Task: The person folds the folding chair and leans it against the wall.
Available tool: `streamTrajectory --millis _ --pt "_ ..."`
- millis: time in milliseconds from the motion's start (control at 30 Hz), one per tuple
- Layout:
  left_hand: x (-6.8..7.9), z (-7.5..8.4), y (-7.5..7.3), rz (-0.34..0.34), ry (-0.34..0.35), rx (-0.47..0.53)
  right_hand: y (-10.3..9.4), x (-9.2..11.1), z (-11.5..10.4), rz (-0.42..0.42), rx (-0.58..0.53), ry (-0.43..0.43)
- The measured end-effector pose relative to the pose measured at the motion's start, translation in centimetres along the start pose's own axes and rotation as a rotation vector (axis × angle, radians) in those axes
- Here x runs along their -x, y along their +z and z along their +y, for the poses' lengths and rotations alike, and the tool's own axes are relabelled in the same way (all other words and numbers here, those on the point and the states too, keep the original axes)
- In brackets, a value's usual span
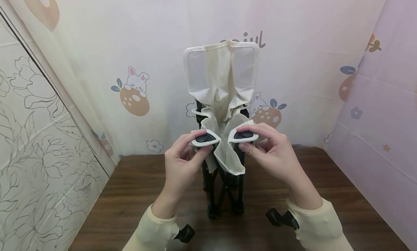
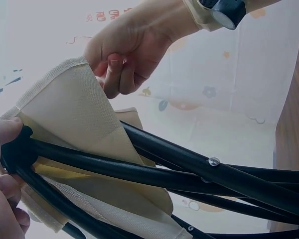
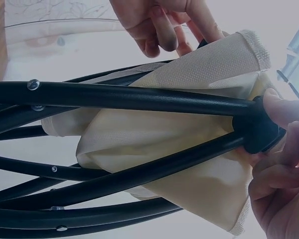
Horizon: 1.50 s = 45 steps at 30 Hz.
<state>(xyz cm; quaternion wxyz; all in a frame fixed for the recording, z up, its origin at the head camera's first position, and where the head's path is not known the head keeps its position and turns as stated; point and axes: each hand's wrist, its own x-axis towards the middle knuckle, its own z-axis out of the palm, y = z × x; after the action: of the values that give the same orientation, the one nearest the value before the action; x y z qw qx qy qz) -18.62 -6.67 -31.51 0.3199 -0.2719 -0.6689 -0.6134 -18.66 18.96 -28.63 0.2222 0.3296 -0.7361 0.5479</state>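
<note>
In front of the folding chair (image 1: 224, 99), nearest you, your two cream sleeves (image 1: 151, 229) come in, one toward each of its sides, each with a small black device (image 1: 185, 233) at the wrist. Beyond the sleeves your left hand (image 1: 182, 153) pinches the chair's left front corner, forefinger on the upper side of its black cap (image 1: 205, 138) and thumb at the lower edge. Your right hand (image 1: 273, 148) grips the matching right corner the same way, finger and thumb on either side of its own black cap (image 1: 243, 135). Between those corners the chair's seat cloth (image 1: 229, 158) sags in a loose fold. Under it the black legs (image 1: 241, 186) cross, standing close together, and the wrist views show silver rivets (image 2: 214, 162) on the tubes. The chair stands upright, partly folded, on the dark wooden table (image 1: 130, 200) that spreads out on both sides of it. At the chair's far side rises the cream backrest (image 1: 219, 70), creased down the middle, with a pale panel (image 1: 197, 68) on either side of the crease. Behind the chair hangs a pale cloth (image 1: 97, 34) printed with rabbits and orange shapes; well to its left stands a white panel (image 1: 36, 153) of line-drawn flowers.
</note>
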Motion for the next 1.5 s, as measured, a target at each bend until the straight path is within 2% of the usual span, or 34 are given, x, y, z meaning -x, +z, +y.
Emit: streamTrajectory --millis 367,1500 --pt "-0.1 -0.2 0.3 0.0 0.001 0.006 0.4 -0.1 -0.2 0.028 -0.024 -0.039" --pt "-0.4 -0.1 1.2 0.0 0.044 0.06 1.1 -0.3 -0.5 0.014 0.007 0.0"
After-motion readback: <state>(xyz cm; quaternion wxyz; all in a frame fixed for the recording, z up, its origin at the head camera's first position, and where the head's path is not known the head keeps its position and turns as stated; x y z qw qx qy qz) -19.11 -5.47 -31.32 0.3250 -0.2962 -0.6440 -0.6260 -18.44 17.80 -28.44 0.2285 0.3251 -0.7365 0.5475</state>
